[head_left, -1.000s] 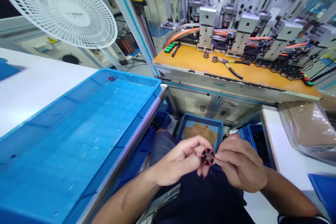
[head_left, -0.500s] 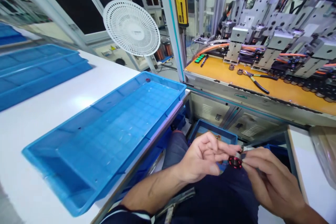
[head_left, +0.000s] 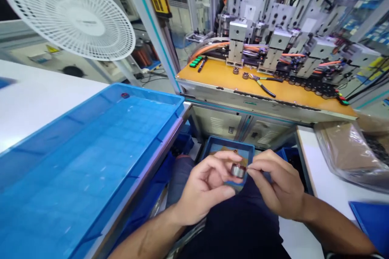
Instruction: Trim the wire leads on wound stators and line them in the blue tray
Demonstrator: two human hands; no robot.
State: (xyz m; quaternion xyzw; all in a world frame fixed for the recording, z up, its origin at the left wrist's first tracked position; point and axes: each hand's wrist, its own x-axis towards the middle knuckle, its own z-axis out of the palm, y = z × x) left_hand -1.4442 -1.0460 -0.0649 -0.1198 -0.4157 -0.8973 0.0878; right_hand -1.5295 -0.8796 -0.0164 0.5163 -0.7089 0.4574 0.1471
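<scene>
A small motor stator [head_left: 238, 170], a silver ring with dark red ends, is held over my lap between both hands. The curled fingers of my left hand [head_left: 206, 182] support it from the left, the thumb lying apart below. On the other side, my right hand [head_left: 276, 184] pinches at the stator's right edge with thumb and forefinger. Whether a fine wire sits in that pinch is too small to tell. Beneath the hands, a blue bin [head_left: 209, 145] on the floor shows partly, with a small copper-coloured piece in it.
To my left a large blue tray [head_left: 100, 145] lies on a white table, a small dark red part in its far corner. Ahead, pliers [head_left: 263, 85] and two stators lie on the orange machine bench [head_left: 212, 75]. A fan [head_left: 82, 20] stands far left; a plastic-wrapped carton [head_left: 343, 149] sits right.
My view has swung to the right, so the tray and fan sit further left. The stator has turned from its red end face to its silver side, still between both hands.
</scene>
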